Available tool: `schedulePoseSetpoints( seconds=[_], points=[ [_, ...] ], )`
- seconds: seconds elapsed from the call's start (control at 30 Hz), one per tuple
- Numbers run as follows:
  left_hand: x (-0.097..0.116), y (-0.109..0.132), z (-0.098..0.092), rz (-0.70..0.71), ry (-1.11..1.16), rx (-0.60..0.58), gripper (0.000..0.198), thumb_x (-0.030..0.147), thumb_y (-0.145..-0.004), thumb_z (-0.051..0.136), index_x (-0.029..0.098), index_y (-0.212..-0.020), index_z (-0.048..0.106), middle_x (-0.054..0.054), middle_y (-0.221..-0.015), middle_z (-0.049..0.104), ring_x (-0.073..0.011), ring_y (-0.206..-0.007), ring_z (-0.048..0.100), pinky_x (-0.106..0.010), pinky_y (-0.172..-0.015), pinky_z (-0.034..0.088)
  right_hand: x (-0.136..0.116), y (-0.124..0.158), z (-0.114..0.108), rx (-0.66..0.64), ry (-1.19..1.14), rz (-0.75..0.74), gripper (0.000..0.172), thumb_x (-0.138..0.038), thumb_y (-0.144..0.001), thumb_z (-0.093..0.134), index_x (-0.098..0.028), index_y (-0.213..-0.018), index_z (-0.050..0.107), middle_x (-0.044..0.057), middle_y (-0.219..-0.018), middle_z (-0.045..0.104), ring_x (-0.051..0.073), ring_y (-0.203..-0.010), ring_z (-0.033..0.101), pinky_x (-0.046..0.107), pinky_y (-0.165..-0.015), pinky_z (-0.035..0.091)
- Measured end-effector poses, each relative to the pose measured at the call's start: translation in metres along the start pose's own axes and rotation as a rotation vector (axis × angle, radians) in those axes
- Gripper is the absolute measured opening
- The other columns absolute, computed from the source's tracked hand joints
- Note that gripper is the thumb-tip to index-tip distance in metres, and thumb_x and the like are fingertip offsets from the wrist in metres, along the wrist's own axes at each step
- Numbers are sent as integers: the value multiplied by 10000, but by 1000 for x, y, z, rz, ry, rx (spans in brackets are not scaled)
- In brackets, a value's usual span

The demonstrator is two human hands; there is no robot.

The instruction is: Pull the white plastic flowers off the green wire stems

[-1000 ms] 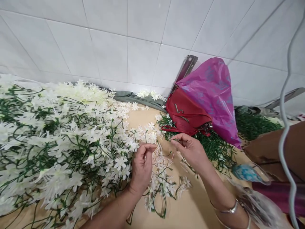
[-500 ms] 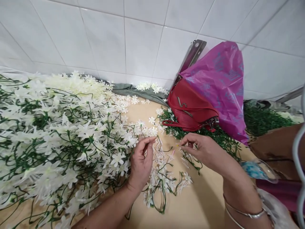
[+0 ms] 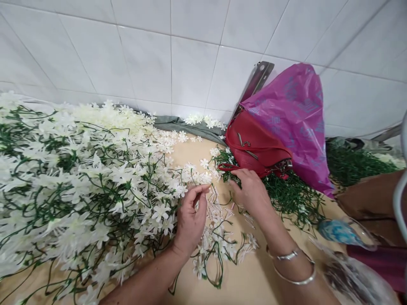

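While the left hand [image 3: 191, 216] hangs at the right edge of a broad pile of white flowers [image 3: 92, 169], the right hand [image 3: 252, 195] is a little farther right, bent over the bench [image 3: 241, 279] just on the near side of a red bag [image 3: 254, 144]. The head view shows the left grip curled, with the thumb and forefinger tips close together; whether anything thin is caught between them, I cannot tell. The right grip points down and to the left, its thumb a little apart from the forefinger; the other fingertips are hidden, so I cannot tell if it has hold of anything.

The flowers, on curling green stems, fill the left half of the bench. Between the hands lie thin white strands [image 3: 216, 207] and a small pink piece [image 3: 233, 206]; nearer, a small loose group of flowers [image 3: 222, 245] rests with its stems looped. Green leaves [image 3: 289, 199] spread out from beneath the red bag, and a purple plastic bag [image 3: 295, 123] leans over it from the right. On the far side, a grey-green cloth [image 3: 178, 124] runs along the foot of a white tiled wall [image 3: 190, 63]. Silver bracelets [image 3: 310, 277] circle the right forearm.
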State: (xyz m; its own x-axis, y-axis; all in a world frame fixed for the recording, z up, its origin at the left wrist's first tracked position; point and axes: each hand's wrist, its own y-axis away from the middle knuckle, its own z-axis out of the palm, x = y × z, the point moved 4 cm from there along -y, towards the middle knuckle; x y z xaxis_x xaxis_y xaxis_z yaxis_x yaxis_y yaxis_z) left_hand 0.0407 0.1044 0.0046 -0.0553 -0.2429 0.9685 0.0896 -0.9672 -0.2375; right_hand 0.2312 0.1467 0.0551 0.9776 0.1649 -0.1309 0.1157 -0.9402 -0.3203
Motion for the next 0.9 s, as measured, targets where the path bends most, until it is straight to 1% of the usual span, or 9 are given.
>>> schedulePoseSetpoints(
  seconds=[0.07, 0.13, 0.2, 0.3, 0.4, 0.5, 0.6, 0.73, 0.9],
  points=[
    [-1, 0, 0, -13, 12, 4, 201, 263, -1012, 567, 212, -1134, 719, -66, -1134, 726, -193, -1117, 683, -329, -1028, 522, -6, -6, 14, -35, 82, 17, 230, -200, -940, 620, -142, -1143, 711, 175, -1108, 715, 341, -1041, 614, 448, -909, 481],
    [-2, 0, 0, -25, 24, 7, 199, 268, -1006, 572, 212, -1124, 722, -65, -1125, 732, -195, -1113, 687, -333, -1028, 523, -10, -8, 22, -74, 63, 30, 208, -191, -946, 597, -155, -1113, 716, 180, -1105, 706, 351, -1054, 603, 457, -899, 474],
    [-3, -1, 0, -38, 37, 11, 199, 271, -1001, 574, 213, -1122, 721, -67, -1120, 736, -198, -1116, 687, -337, -1031, 521, -13, -8, 23, -103, -4, 27, 173, -175, -951, 568, -166, -1033, 720, 171, -1076, 707, 341, -1049, 607, 450, -908, 469],
    [-5, -1, 0, -52, 42, 16, 200, 275, -1000, 573, 217, -1124, 719, -66, -1125, 738, -196, -1117, 684, -340, -1036, 516, -15, 0, 19, -149, -77, -8, 168, -142, -937, 546, -192, -904, 702, 108, -963, 714, 269, -941, 647, 370, -857, 488],
    [-5, -1, -1, -50, 34, 14, 201, 276, -1002, 572, 217, -1120, 723, -66, -1131, 737, -195, -1113, 684, -341, -1034, 517, -17, 16, 13, -246, -286, -42, 174, -144, -923, 543, -214, -867, 692, 37, -881, 719, 196, -806, 666, 300, -759, 495],
    [-4, 0, -1, -39, 36, 14, 201, 265, -1005, 566, 215, -1122, 721, -66, -1134, 743, -195, -1119, 688, -338, -1029, 522, -18, 33, 1, -298, -540, -16, 150, -196, -912, 565, -222, -849, 699, 19, -846, 731, 194, -790, 677, 300, -737, 500],
    [-3, 0, 0, -38, 44, 19, 200, 258, -1007, 559, 211, -1126, 713, -67, -1145, 746, -190, -1119, 691, -334, -1025, 524, -15, 43, -16, -231, -622, 63, 114, -259, -897, 611, -230, -902, 721, 31, -894, 768, 221, -840, 706, 323, -776, 518],
    [-3, 0, 0, -39, 37, 16, 197, 263, -1005, 565, 205, -1119, 716, -65, -1125, 746, -188, -1101, 690, -339, -1028, 518, -9, 45, -37, -84, -590, 96, 132, -329, -913, 635, -242, -869, 723, 46, -888, 766, 237, -854, 707, 347, -813, 515],
    [-4, 0, 0, -26, 21, 25, 204, 270, -1004, 570, 210, -1125, 723, -64, -1122, 749, -193, -1098, 689, -339, -1021, 515, -8, 37, -59, 102, -541, 84, 126, -316, -900, 650, -236, -812, 690, 95, -1107, 740, 258, -1041, 696, 392, -941, 488]
  ],
)
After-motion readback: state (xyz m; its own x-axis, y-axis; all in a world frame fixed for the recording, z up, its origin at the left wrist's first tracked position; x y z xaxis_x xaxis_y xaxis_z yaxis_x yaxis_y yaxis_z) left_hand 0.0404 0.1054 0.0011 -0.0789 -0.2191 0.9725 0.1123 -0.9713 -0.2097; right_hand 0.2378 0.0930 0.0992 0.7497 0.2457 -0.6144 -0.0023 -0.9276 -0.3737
